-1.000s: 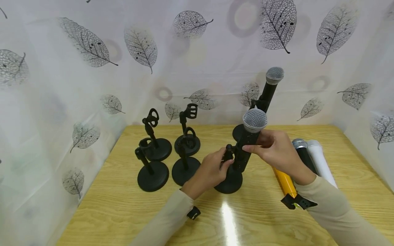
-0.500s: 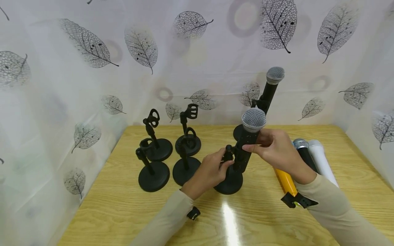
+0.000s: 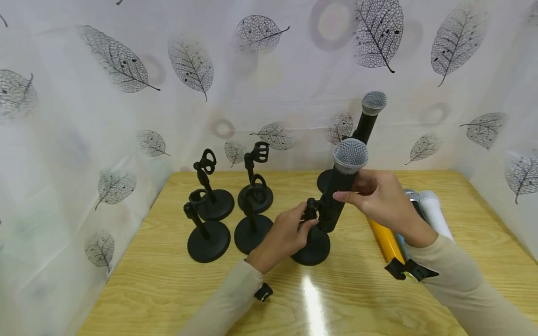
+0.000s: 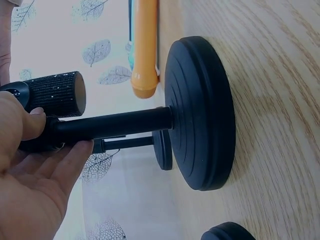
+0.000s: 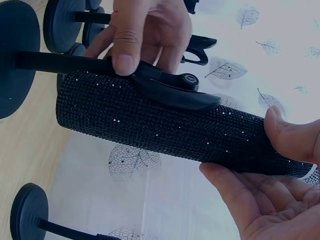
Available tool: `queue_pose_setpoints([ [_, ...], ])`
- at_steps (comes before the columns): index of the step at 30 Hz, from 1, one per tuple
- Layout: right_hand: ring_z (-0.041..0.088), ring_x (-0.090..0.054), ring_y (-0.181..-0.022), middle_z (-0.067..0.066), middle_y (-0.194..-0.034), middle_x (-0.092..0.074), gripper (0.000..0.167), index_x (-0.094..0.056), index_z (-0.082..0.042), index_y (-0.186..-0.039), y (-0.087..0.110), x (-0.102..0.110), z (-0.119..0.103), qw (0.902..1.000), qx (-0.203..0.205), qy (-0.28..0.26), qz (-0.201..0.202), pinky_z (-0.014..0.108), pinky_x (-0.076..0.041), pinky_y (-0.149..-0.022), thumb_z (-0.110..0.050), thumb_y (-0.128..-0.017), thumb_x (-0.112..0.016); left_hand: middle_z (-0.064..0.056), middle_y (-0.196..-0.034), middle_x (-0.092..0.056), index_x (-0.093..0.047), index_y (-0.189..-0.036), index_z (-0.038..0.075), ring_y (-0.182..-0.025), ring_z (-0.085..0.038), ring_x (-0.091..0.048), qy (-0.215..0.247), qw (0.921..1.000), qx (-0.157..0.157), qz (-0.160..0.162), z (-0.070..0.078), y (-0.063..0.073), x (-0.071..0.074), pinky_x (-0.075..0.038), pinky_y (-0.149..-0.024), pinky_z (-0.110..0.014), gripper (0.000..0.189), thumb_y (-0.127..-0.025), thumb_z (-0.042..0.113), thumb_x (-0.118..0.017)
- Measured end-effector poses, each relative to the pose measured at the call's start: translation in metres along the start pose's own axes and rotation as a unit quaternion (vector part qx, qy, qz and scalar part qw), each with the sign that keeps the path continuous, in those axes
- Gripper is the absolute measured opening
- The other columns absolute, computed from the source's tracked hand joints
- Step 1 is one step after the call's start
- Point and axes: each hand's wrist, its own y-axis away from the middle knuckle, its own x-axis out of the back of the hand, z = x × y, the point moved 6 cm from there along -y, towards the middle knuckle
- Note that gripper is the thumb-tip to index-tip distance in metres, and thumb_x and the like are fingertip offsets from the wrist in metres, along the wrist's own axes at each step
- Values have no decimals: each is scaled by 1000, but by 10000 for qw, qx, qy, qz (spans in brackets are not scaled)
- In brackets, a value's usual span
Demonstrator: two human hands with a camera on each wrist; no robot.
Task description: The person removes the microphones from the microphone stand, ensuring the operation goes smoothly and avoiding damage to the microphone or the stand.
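Observation:
A black microphone [image 3: 337, 200] with a silver mesh head tilts up to the right in the clip of a black desk stand [image 3: 311, 252]. Tiny sparkling studs cover its body in the right wrist view, where the clip [image 5: 175, 95] wraps part of it. My right hand [image 3: 380, 200] holds the microphone's upper body between thumb and fingers. With thumb and fingers my left hand [image 3: 287, 235] grips the stand's post [image 4: 110, 124] just below the clip. The stand's round base [image 4: 200, 115] rests on the wooden table.
Behind stands another stand holding a black microphone [image 3: 370, 116]. Several bare stands [image 3: 210, 240] with clips are grouped to the left. An orange microphone [image 3: 385, 240], a dark one with a silver head [image 3: 413, 196] and a white one [image 3: 435, 212] lie right, partly behind my right arm.
My right hand has shifted slightly up and right, and the microphone's head has risen a little with it. My left hand keeps its grip on the stand.

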Motion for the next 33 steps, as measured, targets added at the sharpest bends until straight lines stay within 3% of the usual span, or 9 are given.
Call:
queue_pose_setpoints([
  [14, 8, -72, -69, 8, -84, -76, 20, -77, -2, -97, -4, 13, -10, 9999, -38, 57, 92, 23, -52, -57, -14, -84, -85, -9, -110, -71, -59, -118, 5, -107, -15, -69, -64, 10000, -51, 44, 0, 0, 0, -56, -84, -21, 19, -105, 18, -58],
  [33, 6, -71, -68, 8, -84, -77, 23, -76, -2, -99, -10, 25, -22, 9991, -70, 380, 153, 19, -51, -62, -18, -85, -84, -7, -105, -71, -59, -113, 7, -104, -15, -70, -101, 9999, -63, 40, 0, 0, -1, -56, -82, -20, 14, -105, 18, -58],
])
